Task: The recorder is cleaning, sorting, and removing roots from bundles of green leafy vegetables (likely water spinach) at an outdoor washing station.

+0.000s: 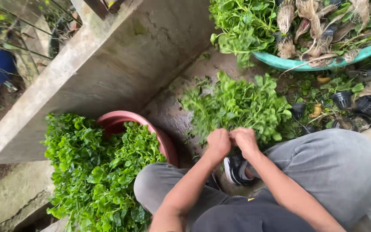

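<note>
Head view: I see my left hand (pixel 218 144) and right hand (pixel 245 141) side by side, touching, both closed around the base of one bunch of leafy green plants (pixel 237 103) held above the wet concrete floor (pixel 168 111), between my knees. One red-brown round plastic basin (pixel 121 120), heaped with greens, sits at my left. One teal plastic basin (pixel 280 62), holding greens and rooted stems, sits ahead. Several small black plastic net pots (pixel 342 99) lie right; exact count unclear.
</note>
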